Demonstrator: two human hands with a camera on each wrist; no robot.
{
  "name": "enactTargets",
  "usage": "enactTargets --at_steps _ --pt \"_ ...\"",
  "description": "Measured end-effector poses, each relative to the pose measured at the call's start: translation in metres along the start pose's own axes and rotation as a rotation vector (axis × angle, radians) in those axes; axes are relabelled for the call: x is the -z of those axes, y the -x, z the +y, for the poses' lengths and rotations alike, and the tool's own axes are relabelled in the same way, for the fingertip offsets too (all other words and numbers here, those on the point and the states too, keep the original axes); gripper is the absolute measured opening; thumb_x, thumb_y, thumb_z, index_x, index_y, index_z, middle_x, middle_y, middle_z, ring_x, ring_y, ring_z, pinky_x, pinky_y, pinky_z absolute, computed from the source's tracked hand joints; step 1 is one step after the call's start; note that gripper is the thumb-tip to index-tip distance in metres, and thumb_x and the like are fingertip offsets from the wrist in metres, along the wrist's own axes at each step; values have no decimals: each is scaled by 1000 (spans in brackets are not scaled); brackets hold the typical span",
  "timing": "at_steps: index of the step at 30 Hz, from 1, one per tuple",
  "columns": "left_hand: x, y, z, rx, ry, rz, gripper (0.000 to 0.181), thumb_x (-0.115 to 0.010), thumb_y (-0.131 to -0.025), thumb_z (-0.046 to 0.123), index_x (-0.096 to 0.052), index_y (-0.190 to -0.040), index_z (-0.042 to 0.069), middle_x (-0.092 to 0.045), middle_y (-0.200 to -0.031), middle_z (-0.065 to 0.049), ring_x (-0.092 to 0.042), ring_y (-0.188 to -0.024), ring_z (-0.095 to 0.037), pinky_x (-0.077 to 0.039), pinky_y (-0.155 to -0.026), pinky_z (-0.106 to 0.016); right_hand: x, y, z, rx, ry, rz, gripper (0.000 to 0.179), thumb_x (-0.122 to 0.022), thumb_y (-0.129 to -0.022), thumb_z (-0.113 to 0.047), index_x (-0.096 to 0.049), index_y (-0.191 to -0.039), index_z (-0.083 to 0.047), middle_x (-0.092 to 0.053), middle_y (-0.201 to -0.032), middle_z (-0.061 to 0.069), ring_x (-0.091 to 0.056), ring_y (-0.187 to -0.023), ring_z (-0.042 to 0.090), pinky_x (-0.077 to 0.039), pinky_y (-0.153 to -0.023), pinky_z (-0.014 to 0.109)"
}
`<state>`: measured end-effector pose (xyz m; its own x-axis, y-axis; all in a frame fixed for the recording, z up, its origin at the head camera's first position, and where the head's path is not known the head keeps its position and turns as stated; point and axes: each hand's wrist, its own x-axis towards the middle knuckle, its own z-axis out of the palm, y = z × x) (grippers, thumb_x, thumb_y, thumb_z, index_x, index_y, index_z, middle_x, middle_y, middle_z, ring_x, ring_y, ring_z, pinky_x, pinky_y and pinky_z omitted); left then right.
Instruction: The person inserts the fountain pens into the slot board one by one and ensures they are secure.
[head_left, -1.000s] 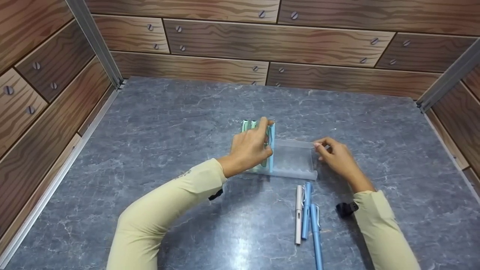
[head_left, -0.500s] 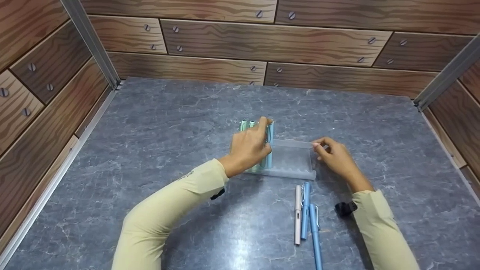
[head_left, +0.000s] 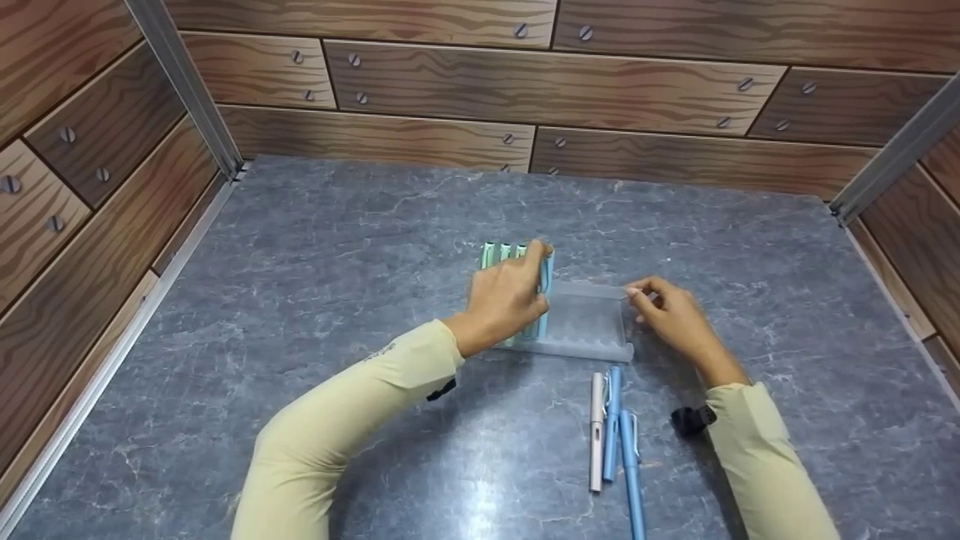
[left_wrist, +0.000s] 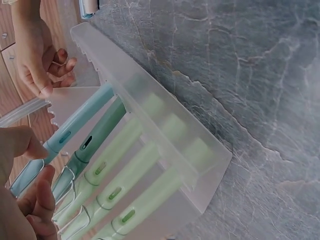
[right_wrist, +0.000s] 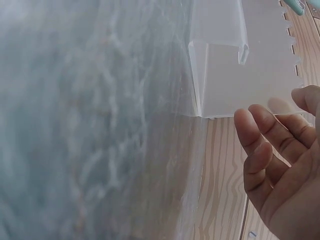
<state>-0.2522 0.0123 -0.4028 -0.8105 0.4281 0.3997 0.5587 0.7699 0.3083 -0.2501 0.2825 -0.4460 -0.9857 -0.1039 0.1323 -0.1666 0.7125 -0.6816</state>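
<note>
My left hand (head_left: 504, 300) pinches a light blue pen (left_wrist: 75, 122) between thumb and fingers near its cap. The pen lies in a slot of a frosted clear pen rack (head_left: 589, 319), its lower end at the rack's front lip. Beside it a dark green pen (left_wrist: 97, 140) and several light green pens (left_wrist: 122, 192) fill the left slots; my left hand partly covers them in the head view. With thumb and fingertips, my right hand (head_left: 671, 311) holds the rack's far right corner, its edge (right_wrist: 250, 116) against the fingers in the right wrist view.
In front of the rack lie a silver-grey pen (head_left: 597, 431), a blue pen (head_left: 613, 427) and another blue pen (head_left: 632, 480) on the grey marbled table (head_left: 375, 225). Wood-patterned panels (head_left: 480, 82) wall the back and sides.
My left hand has shifted slightly right and toward me, and another light green pen cap shows behind it. The light blue pen's lower end sits a little farther back. My right hand stays put.
</note>
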Motion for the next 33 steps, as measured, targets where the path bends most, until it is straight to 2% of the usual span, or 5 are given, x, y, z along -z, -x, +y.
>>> enactTargets --at_steps 7,18,21,25,33 --pt "-3 0 2 7 -12 -34 51 -62 -76 9 -46 -125 17 -61 -65 3 -43 -51 -11 -26 -39 -24 -1 -1 1 -3 1 2 32 -54 -99 -28 -65 -112 -1 -68 -94 18 -63 -65 13 -44 -55 17" --pt "-5 -4 5 56 -32 -108 55 -65 -75 12 -46 -126 19 -67 -76 2 -60 -70 -16 -46 -46 -33 -3 -1 2 9 4 18 30 -53 -99 -25 -65 -111 0 -68 -94 19 -64 -65 15 -44 -56 17" --pt "-4 -4 5 63 -20 -129 55 -66 -78 14 -45 -129 19 -68 -77 3 -61 -77 -17 -46 -47 -32 -3 -1 3 12 1 17 30 -53 -99 -24 -65 -111 1 -68 -93 19 -64 -65 15 -45 -56 17" --pt "-2 -5 5 62 -6 -147 55 -65 -82 16 -44 -133 20 -65 -72 4 -58 -74 -17 -39 -43 -29 -3 -1 3 16 -6 17 29 -53 -99 -23 -64 -111 1 -67 -93 18 -64 -65 16 -45 -56 17" --pt "0 -7 3 39 -55 -130 58 -68 -86 25 -44 -139 20 -68 -80 2 -60 -74 -17 -40 -45 -28 -3 -1 3 11 -11 20 27 -54 -99 -21 -65 -110 1 -67 -92 17 -63 -65 16 -45 -56 17"
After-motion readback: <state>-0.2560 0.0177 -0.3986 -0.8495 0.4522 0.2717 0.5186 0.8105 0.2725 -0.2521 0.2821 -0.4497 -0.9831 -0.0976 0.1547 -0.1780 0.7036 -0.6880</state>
